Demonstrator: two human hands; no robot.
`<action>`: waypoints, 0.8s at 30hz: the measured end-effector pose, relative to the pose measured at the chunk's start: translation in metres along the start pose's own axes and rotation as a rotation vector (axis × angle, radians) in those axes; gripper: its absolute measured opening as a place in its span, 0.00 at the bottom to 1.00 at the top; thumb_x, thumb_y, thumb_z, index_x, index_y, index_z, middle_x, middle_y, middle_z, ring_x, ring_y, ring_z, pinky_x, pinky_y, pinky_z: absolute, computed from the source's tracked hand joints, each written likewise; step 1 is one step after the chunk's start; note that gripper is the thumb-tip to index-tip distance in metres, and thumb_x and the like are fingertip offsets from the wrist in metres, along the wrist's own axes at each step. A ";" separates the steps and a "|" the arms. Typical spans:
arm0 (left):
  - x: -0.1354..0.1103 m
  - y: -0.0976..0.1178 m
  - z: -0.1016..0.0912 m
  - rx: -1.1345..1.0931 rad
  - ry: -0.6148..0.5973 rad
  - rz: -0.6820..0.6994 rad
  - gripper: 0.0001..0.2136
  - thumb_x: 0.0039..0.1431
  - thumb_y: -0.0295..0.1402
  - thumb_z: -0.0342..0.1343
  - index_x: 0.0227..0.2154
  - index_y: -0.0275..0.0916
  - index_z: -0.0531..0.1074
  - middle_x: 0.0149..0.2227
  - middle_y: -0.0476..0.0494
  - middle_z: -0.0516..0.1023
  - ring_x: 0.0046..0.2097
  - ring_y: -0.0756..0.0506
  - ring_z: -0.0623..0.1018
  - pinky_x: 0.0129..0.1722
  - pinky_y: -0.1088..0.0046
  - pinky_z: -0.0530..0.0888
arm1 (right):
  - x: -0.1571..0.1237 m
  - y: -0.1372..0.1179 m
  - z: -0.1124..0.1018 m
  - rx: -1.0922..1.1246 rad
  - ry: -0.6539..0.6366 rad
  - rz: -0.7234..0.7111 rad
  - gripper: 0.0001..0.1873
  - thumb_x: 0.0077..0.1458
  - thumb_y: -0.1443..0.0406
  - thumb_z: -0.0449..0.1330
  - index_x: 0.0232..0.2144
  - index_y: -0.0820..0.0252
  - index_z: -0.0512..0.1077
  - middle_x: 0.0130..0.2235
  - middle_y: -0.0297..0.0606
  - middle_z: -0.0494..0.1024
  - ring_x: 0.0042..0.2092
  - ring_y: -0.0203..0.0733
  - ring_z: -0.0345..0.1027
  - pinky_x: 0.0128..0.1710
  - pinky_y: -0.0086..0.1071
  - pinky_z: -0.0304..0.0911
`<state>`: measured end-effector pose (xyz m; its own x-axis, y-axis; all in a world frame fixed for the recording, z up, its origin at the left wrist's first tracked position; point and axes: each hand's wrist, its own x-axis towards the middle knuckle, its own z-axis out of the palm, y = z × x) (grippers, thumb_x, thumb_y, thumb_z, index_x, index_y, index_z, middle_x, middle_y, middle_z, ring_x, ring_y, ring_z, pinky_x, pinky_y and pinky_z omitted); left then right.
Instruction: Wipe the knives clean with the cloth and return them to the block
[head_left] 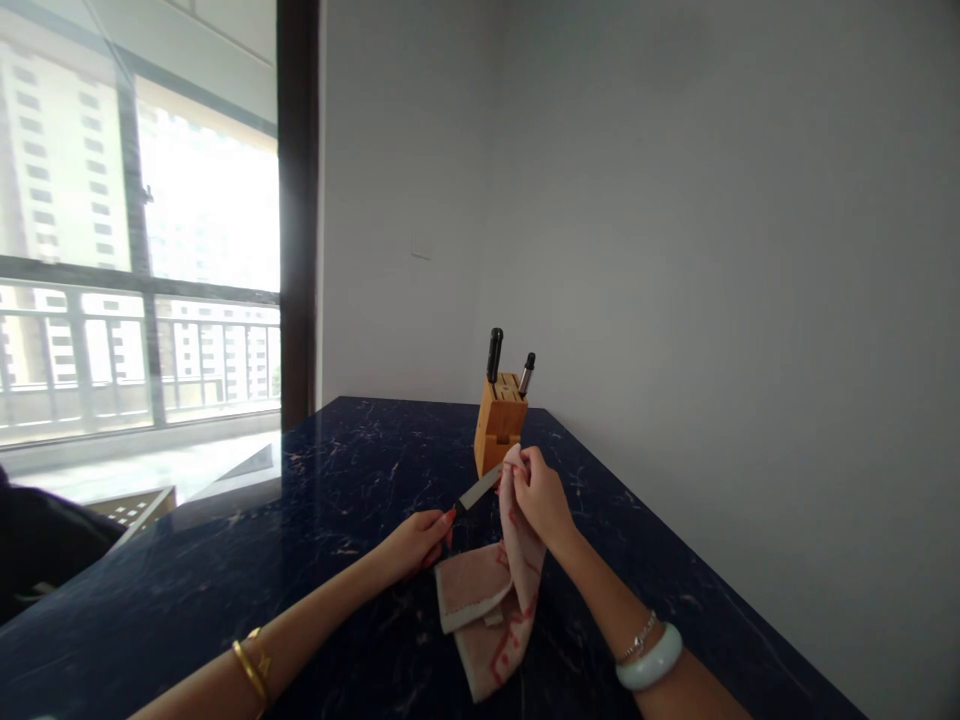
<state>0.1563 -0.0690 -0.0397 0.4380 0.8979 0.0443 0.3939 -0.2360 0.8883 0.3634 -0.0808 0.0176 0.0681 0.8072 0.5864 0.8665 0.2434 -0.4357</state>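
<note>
My left hand (421,541) is closed around the dark handle of a knife (480,488), whose blade points up and to the right. My right hand (541,492) pinches a pink towel (517,570) with red markings. A fold of the towel covers the tip end of the blade, so that end is hidden. The rest of the towel hangs down below my right hand toward the table. Just behind the blade stands a wooden knife block (501,420), with two dark-handled tools in its top slots.
The dark blue marble-patterned table (360,450) stretches toward the wall corner. A grey wall (720,280) runs along its right side. To the left are a large window (202,220), a black object (52,540) and a light perforated panel (139,508).
</note>
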 end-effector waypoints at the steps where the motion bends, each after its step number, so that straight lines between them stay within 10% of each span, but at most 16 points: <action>1: -0.001 0.001 0.000 0.001 -0.006 0.010 0.27 0.46 0.58 0.34 0.25 0.37 0.62 0.10 0.58 0.57 0.10 0.57 0.53 0.10 0.81 0.50 | -0.002 -0.001 0.002 -0.003 -0.034 -0.009 0.09 0.54 0.65 0.43 0.38 0.59 0.59 0.34 0.38 0.71 0.35 0.37 0.65 0.31 0.25 0.52; 10: -0.005 0.004 -0.002 0.060 -0.022 0.026 0.27 0.47 0.57 0.33 0.25 0.36 0.63 0.11 0.58 0.58 0.11 0.57 0.54 0.10 0.82 0.51 | -0.021 -0.023 0.018 -0.034 -0.286 -0.234 0.10 0.52 0.64 0.47 0.39 0.56 0.61 0.37 0.37 0.70 0.39 0.37 0.64 0.34 0.25 0.52; 24: -0.009 0.011 0.000 0.120 -0.032 0.055 0.25 0.49 0.55 0.34 0.24 0.37 0.62 0.12 0.57 0.58 0.12 0.56 0.55 0.11 0.81 0.52 | -0.030 -0.034 0.020 -0.102 -0.257 -0.188 0.10 0.53 0.63 0.46 0.38 0.55 0.61 0.37 0.35 0.70 0.39 0.36 0.64 0.34 0.25 0.51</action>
<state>0.1564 -0.0800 -0.0299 0.4865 0.8705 0.0749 0.4614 -0.3288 0.8240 0.3222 -0.1026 0.0008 -0.2133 0.8656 0.4530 0.8981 0.3563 -0.2579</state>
